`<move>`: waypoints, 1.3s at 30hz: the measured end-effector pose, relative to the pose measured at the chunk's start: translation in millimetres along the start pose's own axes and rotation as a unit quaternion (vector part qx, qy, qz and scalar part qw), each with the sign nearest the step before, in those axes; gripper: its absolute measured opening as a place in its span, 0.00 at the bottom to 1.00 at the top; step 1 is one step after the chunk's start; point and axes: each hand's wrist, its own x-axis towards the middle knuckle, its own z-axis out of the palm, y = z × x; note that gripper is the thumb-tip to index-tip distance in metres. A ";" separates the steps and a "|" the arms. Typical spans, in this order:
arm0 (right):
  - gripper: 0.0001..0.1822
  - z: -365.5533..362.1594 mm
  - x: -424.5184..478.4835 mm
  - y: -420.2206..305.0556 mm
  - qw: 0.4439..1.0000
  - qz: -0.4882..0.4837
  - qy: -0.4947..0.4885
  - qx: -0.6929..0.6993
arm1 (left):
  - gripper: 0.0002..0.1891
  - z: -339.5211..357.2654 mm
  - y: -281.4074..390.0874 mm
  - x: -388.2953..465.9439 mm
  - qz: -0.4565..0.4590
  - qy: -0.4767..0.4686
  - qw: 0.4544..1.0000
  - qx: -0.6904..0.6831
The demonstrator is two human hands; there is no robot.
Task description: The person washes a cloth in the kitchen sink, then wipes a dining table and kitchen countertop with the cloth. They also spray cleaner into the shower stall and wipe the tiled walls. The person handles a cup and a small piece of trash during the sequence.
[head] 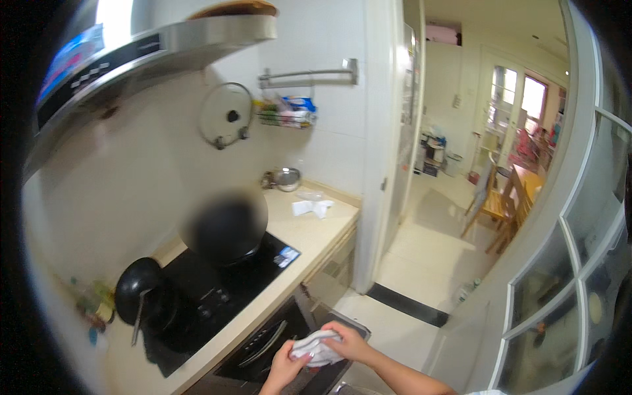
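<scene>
A bunched white cloth (318, 348) is held between my two hands in front of the cooker. My left hand (288, 364) grips its left side, and my right hand (347, 340) has hold of its right side. Behind them, on the black hob (217, 296), stands a large dark pan (224, 229), partly blurred. A black wok (140, 289) leans at the hob's left end, with a metal utensil (139, 316) beside it. Crumpled white paper (313, 208) lies on the far part of the worktop (291, 232).
Below the counter, the black oven front (264, 340) with its curved handle is close to my hands. The range hood (163, 64) juts out overhead. A glass lid (226, 116) and a wire basket (289, 116) hang on the wall. A paned door (548, 276) stands at right.
</scene>
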 end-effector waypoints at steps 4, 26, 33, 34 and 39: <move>0.10 -87.8 11.3 48.9 0.980 0.097 0.154 0.077 | 0.12 70.1 0.2 118.3 -0.016 -0.180 0.981 0.065; 0.11 -454.7 45.8 147.7 0.793 0.326 0.515 0.020 | 0.18 512.2 30.1 499.2 0.276 -0.735 0.597 0.164; 0.11 -631.4 50.5 216.7 0.767 0.266 0.456 0.365 | 0.12 661.5 71.1 586.5 0.119 -0.725 0.669 0.110; 0.13 -658.1 65.6 235.9 0.802 0.268 0.427 0.321 | 0.13 682.0 79.3 604.8 0.167 -0.725 0.659 0.108; 0.20 -770.6 183.7 351.3 0.928 0.195 0.229 -0.222 | 0.13 762.5 131.8 701.8 0.314 -0.614 0.705 0.166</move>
